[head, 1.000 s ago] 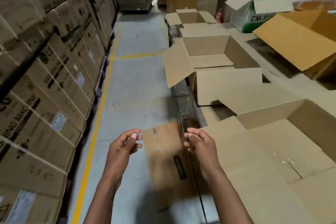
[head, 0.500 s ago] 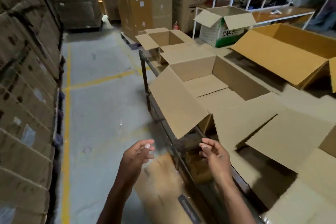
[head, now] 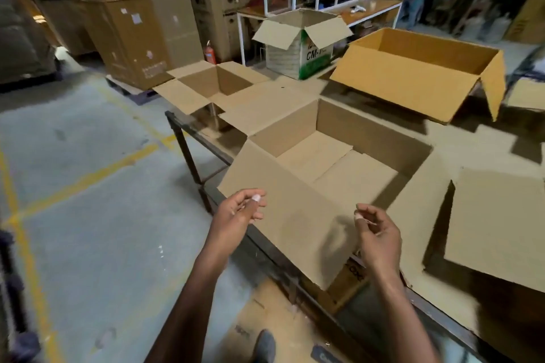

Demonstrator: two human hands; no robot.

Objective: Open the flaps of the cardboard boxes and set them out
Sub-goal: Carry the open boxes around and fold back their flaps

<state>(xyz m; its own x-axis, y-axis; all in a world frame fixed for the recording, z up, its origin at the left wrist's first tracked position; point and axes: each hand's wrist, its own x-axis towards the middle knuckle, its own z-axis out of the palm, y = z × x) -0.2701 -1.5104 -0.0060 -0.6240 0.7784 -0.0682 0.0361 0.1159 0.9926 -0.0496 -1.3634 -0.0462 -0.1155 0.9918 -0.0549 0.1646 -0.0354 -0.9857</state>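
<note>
Left hand (head: 240, 211) loosely curled, holding nothing | right hand (head: 376, 233) same, fingers relaxed | both now hover over the near flap (head: 292, 215) of the open cardboard box (head: 339, 156) on the metal table (head: 188, 153), nearer than half a second ago | farther open box (head: 215, 82) behind.

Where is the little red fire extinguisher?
In the head view, the fire extinguisher stands on the floor far back, left of centre, beside the tall stacked cartons and just behind the farthest open box.
</note>
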